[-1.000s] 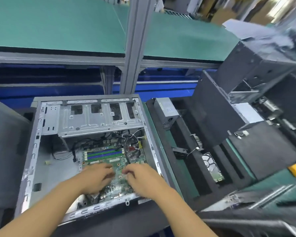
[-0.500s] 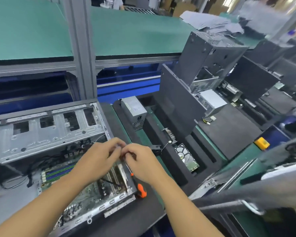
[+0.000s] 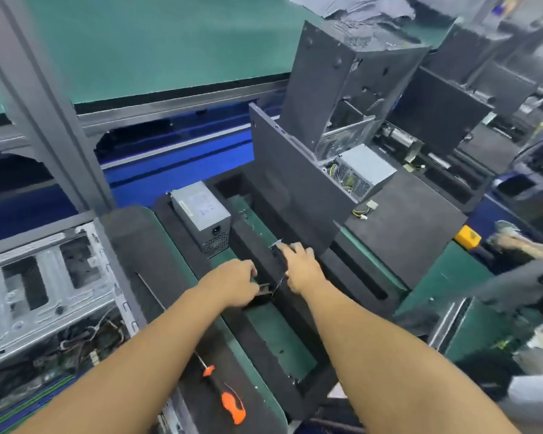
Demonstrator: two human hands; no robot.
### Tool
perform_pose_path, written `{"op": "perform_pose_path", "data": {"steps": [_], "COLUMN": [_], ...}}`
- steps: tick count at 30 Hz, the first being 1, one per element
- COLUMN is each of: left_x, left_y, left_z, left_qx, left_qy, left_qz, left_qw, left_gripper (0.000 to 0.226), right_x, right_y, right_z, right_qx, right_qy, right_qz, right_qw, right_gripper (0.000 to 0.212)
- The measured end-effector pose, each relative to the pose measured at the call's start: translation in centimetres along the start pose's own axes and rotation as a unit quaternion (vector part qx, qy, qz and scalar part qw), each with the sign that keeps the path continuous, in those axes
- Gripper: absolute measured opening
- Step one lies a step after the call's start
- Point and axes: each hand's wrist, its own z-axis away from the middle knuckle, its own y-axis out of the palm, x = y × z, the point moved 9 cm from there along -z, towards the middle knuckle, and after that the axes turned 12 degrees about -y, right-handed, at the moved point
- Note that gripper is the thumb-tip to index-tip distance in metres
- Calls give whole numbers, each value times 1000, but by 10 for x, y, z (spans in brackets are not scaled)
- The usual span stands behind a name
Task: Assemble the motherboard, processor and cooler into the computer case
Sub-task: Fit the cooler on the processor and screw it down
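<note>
fingers of left hand curl round small black part; right hand on foam tray, grip unclear.

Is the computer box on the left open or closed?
Open. The computer case has no side cover; its wires and motherboard show inside.
</note>
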Motion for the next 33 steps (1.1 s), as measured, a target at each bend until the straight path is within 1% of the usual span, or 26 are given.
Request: {"op": "perform_pose_path", "data": {"steps": [3,5,7,8,11,16,18,21,24,29,33], "left_x": [1,4,6,7,6,5,8,12,16,29,46], "left_y": [8,11,14,16,24,34,31,15,-8,-48,-73], "left_z": [-22,-32,-40,-43,-50,-54,-51,-46,-35,4,48], "left_qx": [14,11,13,15,33,62,63,43,11,-49,-87], "left_qy": [-10,-20,-32,-37,-47,-40,-41,-45,-38,-15,14], "left_qz": [-28,-38,-47,-52,-66,-54,-46,0,86,238,300], "left_qw": [999,999,998,998,996,996,996,998,995,970,950], "left_gripper": [40,40,39,38,39,37,37,37,35,24,22], "right_x": [-17,-25,-28,-29,-29,-21,-21,-26,-28,-20,-11], "right_y": [9,12,17,19,28,34,27,9,-7,-25,-31], "right_z": [-24,-38,-49,-54,-60,-67,-67,-58,-40,3,37], "right_qx": [94,124,133,132,121,81,69,66,35,-11,-65], "right_qy": [-77,-109,-137,-150,-177,-195,-202,-180,-139,-87,-17], "right_qz": [80,139,193,212,252,225,227,230,206,214,218], "right_qw": [989,976,962,957,944,951,950,954,968,973,974], "right_gripper": [98,114,120,118,102,82,83,103,113,115,111]}}
